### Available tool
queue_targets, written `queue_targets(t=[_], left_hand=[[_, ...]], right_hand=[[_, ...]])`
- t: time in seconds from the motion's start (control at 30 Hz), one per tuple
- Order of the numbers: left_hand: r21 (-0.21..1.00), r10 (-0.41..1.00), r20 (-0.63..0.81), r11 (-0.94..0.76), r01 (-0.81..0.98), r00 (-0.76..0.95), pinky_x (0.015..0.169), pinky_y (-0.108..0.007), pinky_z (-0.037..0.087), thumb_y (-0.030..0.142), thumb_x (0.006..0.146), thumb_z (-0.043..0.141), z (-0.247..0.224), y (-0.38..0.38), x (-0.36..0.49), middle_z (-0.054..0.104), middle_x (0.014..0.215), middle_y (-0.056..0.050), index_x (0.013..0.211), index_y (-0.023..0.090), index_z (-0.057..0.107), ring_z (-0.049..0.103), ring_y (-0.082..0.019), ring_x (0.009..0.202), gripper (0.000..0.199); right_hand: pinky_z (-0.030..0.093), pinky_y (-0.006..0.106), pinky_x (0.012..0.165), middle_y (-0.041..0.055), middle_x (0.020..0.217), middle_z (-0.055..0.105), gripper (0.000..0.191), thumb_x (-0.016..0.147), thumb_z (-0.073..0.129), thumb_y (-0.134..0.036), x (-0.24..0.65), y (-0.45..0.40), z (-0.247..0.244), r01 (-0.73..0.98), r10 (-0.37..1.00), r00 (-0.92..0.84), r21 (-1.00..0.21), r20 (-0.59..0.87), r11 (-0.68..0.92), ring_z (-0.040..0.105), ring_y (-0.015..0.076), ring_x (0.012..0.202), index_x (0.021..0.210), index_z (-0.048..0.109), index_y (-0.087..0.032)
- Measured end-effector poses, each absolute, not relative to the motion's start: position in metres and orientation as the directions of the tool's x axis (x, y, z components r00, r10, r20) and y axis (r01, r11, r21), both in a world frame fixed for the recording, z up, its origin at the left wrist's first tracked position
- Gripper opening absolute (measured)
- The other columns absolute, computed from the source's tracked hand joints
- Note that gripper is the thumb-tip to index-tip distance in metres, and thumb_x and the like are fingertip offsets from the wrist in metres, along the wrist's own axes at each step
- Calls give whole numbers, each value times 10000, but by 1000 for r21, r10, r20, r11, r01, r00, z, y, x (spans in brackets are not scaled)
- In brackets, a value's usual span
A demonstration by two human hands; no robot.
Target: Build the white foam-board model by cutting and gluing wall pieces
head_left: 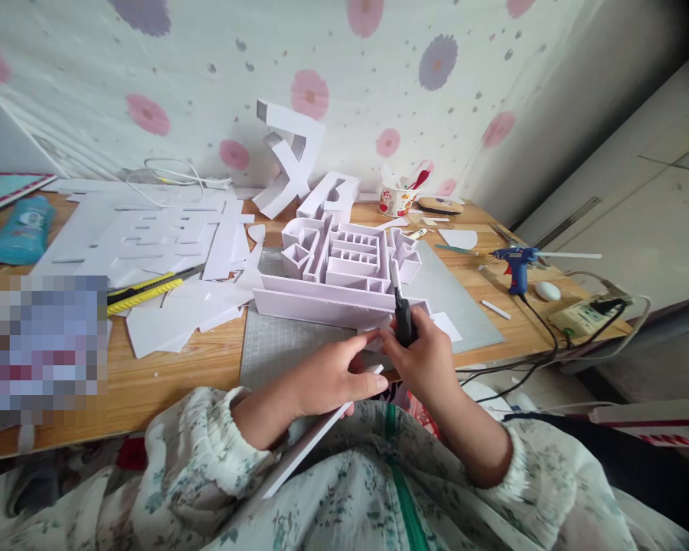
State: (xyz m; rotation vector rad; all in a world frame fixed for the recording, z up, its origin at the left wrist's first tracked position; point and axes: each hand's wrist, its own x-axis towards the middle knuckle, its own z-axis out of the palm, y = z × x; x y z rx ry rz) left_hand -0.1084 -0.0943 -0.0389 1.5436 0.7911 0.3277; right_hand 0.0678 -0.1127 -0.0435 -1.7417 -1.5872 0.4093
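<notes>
My left hand (pixel 336 375) is closed on a long white foam board strip (pixel 307 455), which slants down over my lap. My right hand (pixel 422 352) is wrapped round a black-handled tool (pixel 403 321) that points up and away from me; its exact kind does not show clearly. The fingertips of both hands nearly meet at the table's front edge. Just beyond them, a white foam board letter form (pixel 327 306) with raised walls lies on a grey cutting mat (pixel 471 314).
Taller white letter shapes (pixel 292 164) lean at the back. Cut white sheets (pixel 149 237) and a yellow utility knife (pixel 149 293) lie left. To the right are a blue glue gun (pixel 517 268), a power strip (pixel 586 316) with cables, and a paper cup (pixel 397 200).
</notes>
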Motion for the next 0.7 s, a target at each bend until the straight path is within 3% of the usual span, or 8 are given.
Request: queue_targets(t=[0.23, 0.7], left_hand=[[959, 642, -225, 11, 285, 733, 404, -198, 419, 379, 863, 582, -38, -93, -107, 557, 744, 21, 1521, 249, 255, 584, -120, 457, 746], [932, 643, -139, -172, 319, 753, 593, -236, 439, 374, 842, 577, -29, -90, -105, 554, 760, 33, 1510, 225, 293, 551, -126, 604, 740]], right_hand=[[385, 258, 557, -41, 636, 533, 89, 755, 588, -257, 79, -113, -39, 718, 965, 44, -680, 257, 149, 495, 144, 579, 770, 503, -233], [402, 281, 612, 3, 709, 600, 119, 740, 597, -282, 84, -110, -36, 687, 975, 7, -710, 220, 155, 535, 169, 653, 812, 578, -189]])
